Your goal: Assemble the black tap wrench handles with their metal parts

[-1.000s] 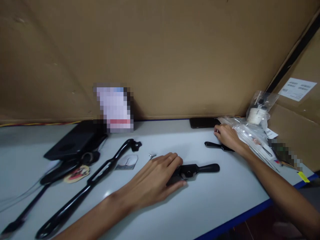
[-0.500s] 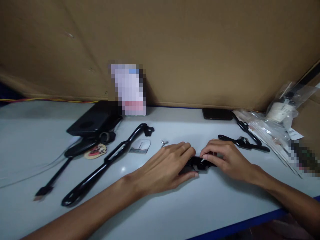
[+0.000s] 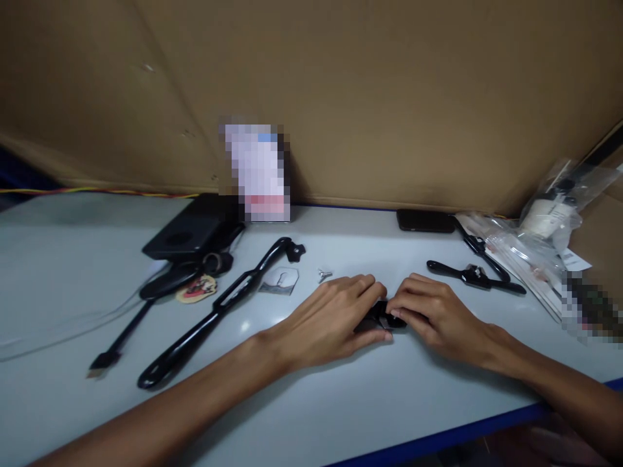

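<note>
My left hand (image 3: 335,314) is closed around one end of a black spokeshave (image 3: 384,318) and holds it on the table. At the tool's middle, my right hand (image 3: 433,308) pinches a small silvery screw (image 3: 395,312), mostly hidden by the fingertips. Left of my hands lies a longer black spokeshave body (image 3: 214,314) with an open slot. Its small black cap (image 3: 296,251) rests by the far end. Close by are a flat blade (image 3: 279,281) with dark markings and some loose silvery screws (image 3: 324,275).
Two more spokeshaves (image 3: 474,277) lie at the right, near a dark phone (image 3: 425,221) and clear plastic bags (image 3: 530,253). A propped, blurred screen (image 3: 260,172) stands behind a black box (image 3: 189,230). A cable with a plug (image 3: 104,363) lies left. Cardboard (image 3: 365,97) walls the back.
The view has shifted slightly, so the table items sit a little further right. My right fingers have turned and moved slightly at the screw, covering more of it. My left hand keeps its grip.
</note>
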The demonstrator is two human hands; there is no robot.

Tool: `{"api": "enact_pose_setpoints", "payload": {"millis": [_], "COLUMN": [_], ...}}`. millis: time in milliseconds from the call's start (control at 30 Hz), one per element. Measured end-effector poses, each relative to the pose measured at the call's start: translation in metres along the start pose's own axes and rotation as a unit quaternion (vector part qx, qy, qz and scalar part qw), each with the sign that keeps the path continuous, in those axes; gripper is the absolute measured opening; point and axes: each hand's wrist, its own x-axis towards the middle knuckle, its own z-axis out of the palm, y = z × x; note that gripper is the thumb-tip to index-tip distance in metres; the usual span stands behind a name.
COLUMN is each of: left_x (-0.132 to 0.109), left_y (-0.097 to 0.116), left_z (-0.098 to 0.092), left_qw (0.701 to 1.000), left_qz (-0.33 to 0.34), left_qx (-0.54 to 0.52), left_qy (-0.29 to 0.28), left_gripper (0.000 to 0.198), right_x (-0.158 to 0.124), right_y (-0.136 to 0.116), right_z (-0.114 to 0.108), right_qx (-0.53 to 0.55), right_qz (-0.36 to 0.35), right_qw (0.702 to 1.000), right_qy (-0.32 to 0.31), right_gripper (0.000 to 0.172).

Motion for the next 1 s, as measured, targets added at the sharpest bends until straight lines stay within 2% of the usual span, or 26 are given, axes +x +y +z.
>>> {"api": "enact_pose_setpoints", "payload": {"millis": [300,567,867,1000], "left_x": [0.001,0.001,0.002,0.004], "left_y": [0.0,0.001,0.006,0.011], "left_z": [0.0,0.0,0.0,0.002], "left_qw": [1.0,1.0,1.0,0.999], "left_qz": [0.006,0.011,-0.009,-0.03], "left_qx": [0.012,0.025,0.023,0.023], "left_qy": [-0.013,-0.005,-0.007,-0.006], "left_gripper": [0.048,0.047,0.046,0.037], "right_x": [0.002,0.0,-0.001,-0.003], "right_y": [-0.004,-0.004,-0.002,-0.003], "right_z": [0.001,0.001,0.004,0.009], "right_qx": [0.029,0.004,-0.058,-0.071], "right_qz": [0.032,-0.027,-0.035,-0.042], "right_qw": [0.999,1.0,0.997,0.996], "right_qy": [0.01,0.01,0.03,0.041], "right_gripper": [0.022,0.023,0.025,0.025]}}
